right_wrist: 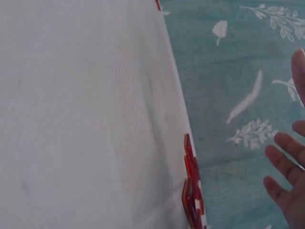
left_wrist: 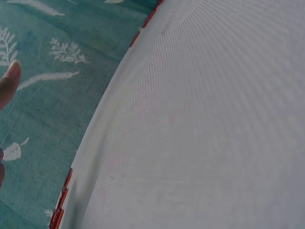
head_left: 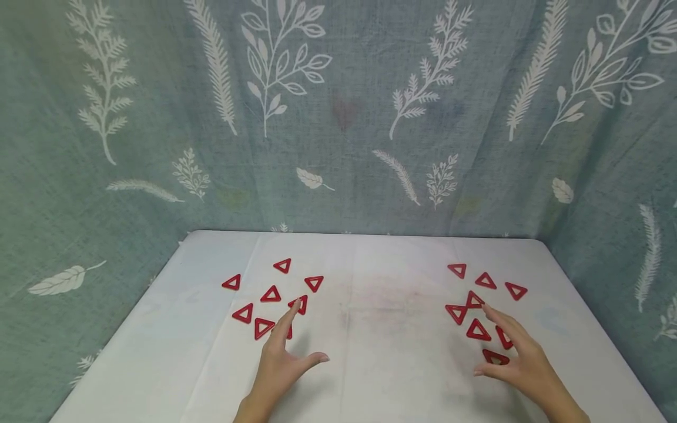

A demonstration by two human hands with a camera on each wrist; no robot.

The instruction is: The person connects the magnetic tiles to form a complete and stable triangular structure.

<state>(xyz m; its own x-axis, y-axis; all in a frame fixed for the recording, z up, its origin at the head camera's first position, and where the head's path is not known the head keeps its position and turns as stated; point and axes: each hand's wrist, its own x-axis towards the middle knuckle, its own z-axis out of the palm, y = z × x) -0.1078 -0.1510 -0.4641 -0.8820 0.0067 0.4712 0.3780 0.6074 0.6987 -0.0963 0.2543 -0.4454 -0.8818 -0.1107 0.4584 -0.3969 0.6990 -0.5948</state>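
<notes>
Red triangles [head_left: 478,337] lie near your left hand [head_left: 280,359] and right hand [head_left: 522,358] — thumbs spread wide from fingers, holding nothing — so a low sideways sweep could scatter them.

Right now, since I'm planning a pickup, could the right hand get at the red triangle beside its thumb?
Probably yes: the right hand is close to that triangle, holding nothing, and no other piece appears to lie over it.
</notes>
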